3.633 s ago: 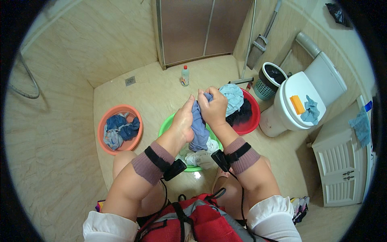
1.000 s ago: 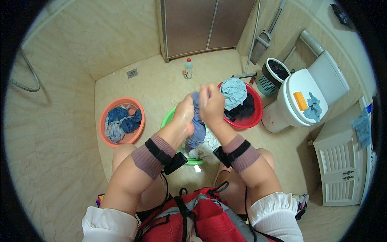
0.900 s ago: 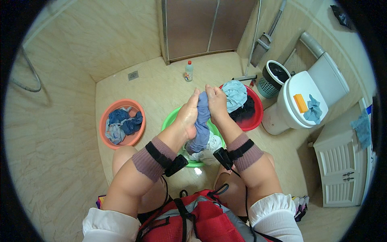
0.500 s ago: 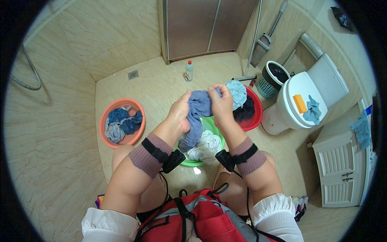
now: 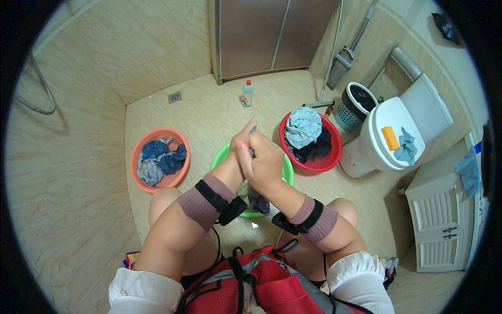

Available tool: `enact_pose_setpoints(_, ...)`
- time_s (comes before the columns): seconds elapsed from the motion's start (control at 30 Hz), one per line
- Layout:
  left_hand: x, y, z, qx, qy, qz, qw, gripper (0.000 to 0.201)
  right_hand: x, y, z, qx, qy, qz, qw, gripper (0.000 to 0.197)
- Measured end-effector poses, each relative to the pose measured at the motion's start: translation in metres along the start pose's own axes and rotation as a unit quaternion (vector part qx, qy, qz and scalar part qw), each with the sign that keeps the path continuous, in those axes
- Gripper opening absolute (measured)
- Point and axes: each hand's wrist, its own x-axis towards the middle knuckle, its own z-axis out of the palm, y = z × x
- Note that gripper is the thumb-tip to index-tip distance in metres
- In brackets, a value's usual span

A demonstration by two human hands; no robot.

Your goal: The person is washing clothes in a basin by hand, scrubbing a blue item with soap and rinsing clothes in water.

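Observation:
My left hand (image 5: 236,159) and my right hand (image 5: 266,161) are pressed together, fingers closed around a blue cloth (image 5: 253,129). Only small bits of it peek out between the fingers, and the rest is hidden by my hands. Both hands are over a green basin (image 5: 220,155), which my hands and wrists partly cover. A dark wet-looking piece of fabric (image 5: 257,200) shows below my wrists at the basin's near side; I cannot tell whether it belongs to the held cloth.
An orange basin (image 5: 135,175) with blue clothes is at the left. On the right, a red basin (image 5: 334,157) holds light blue and black clothes. A red-capped bottle (image 5: 247,95) stands ahead. Beyond are a trash bin (image 5: 349,114), a toilet (image 5: 381,141) and a white cabinet (image 5: 439,220).
The blue cloth was spread and hanging between my hands. It is now bunched up inside them, and my right hand has come in over to the left hand.

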Motion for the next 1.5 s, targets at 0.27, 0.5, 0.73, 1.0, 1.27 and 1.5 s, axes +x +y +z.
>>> enact_pose_setpoints(0.27, 0.005, -0.028, 0.072, 0.132, 0.311, 0.01, 0.941, 0.028, 0.002, 0.048, -0.009, -0.027, 0.02, 0.073, 0.997, 0.02)
enact_pose_setpoints(0.5, 0.012, -0.033, 0.081, 0.176, 0.314, 0.039, 0.932, 0.029, 0.014, 0.089, -0.009, -0.034, 0.014, 0.212, 0.977, 0.023)
enact_pose_setpoints(0.73, -0.001, -0.001, 0.083, 0.133, 0.236, 0.012, 0.962, 0.045, 0.028, 0.076, -0.036, 0.425, -0.178, 0.594, 0.66, 0.029)
enact_pose_setpoints(1.0, 0.013, -0.005, 0.06, 0.129, 0.25, 0.038, 0.959, 0.046, 0.019, 0.073, -0.038, 0.182, 0.048, 0.221, 0.957, 0.016)
enact_pose_setpoints(1.27, 0.005, -0.014, 0.039, -0.032, 0.141, 0.014, 0.989, 0.035, -0.002, 0.018, -0.017, -0.018, -0.024, -0.091, 0.995, 0.015)
enact_pose_setpoints(1.5, 0.001, -0.004, 0.016, 0.015, 0.057, 0.01, 0.998, 0.031, 0.002, 0.015, -0.002, 0.008, 0.021, -0.047, 0.999, 0.017)
